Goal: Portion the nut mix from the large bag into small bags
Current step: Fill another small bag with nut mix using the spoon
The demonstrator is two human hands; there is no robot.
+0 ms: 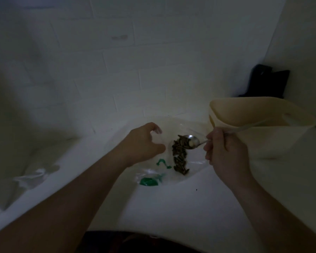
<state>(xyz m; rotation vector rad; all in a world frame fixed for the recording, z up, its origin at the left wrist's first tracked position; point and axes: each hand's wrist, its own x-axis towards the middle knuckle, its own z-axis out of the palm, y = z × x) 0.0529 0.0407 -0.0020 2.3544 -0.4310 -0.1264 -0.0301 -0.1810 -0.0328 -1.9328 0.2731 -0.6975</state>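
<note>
On the white counter [171,207], against its back edge, a beige tub [263,125] stands at the right. Mid-counter lies a clear bag [181,157] holding a few nuts [179,157]; filling looks barely begun. The left hand [142,143] pinches its mouth; the right hand [224,148] grips a spoon [192,141].

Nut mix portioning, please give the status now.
Left hand holds clear bag open. Right hand grips spoon over the nuts in the bag. Beige tub close beside right hand, nothing blocking.
</note>
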